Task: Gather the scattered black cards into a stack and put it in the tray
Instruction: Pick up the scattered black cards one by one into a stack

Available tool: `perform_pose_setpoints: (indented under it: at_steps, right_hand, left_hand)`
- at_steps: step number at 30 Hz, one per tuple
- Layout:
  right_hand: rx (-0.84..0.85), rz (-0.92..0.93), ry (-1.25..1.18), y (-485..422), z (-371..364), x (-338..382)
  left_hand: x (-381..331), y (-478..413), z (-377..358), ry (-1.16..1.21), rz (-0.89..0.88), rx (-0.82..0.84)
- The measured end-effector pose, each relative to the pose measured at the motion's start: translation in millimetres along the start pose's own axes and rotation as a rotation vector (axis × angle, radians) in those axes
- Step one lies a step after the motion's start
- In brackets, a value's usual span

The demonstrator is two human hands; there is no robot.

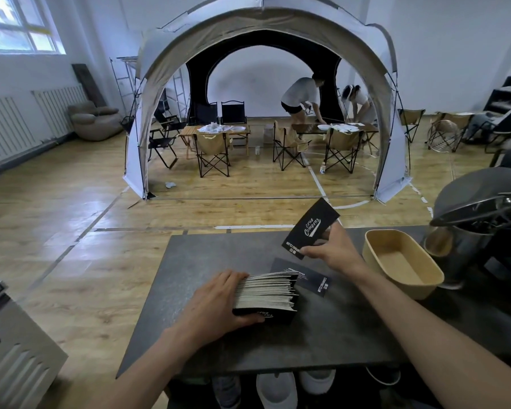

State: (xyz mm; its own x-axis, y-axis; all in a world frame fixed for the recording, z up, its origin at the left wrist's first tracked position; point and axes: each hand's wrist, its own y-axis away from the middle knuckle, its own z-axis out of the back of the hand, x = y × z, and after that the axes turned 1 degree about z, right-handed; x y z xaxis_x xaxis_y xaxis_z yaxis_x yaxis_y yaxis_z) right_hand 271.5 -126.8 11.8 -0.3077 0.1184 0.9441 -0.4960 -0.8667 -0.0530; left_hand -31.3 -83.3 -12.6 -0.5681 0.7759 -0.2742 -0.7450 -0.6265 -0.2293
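Note:
A thick stack of black cards (pixel 267 293) with pale edges stands tilted on the dark grey table (pixel 219 343). My left hand (pixel 219 299) grips the stack from its left side, thumb along the front card. My right hand (pixel 334 246) pinches one black card (pixel 310 228) with white lettering, lifted above the table behind the stack. Another single black card (pixel 306 278) lies flat on the table just right of the stack. The tan oval tray (pixel 375 240) sits at the table's right, with nothing in it.
A shiny metal pot (pixel 446 252) and a black domed appliance (pixel 484 208) crowd the right edge beside the tray. A grey metal box (pixel 12 349) stands at lower left. Beyond the table are a wooden floor, a tent, folding chairs and two people.

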Motion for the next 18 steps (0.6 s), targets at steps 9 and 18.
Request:
perform_pose_setpoints:
  at_steps: [9,18]
  right_hand:
    - [0.372,-0.067,-0.404,28,-37,10]
    - [0.593,-0.142,-0.286,24,-27,14]
  left_hand:
    - [3,1,-4,0.103,0.093,0.052]
    - [5,0,-5,0.056,-0.012,-0.036]
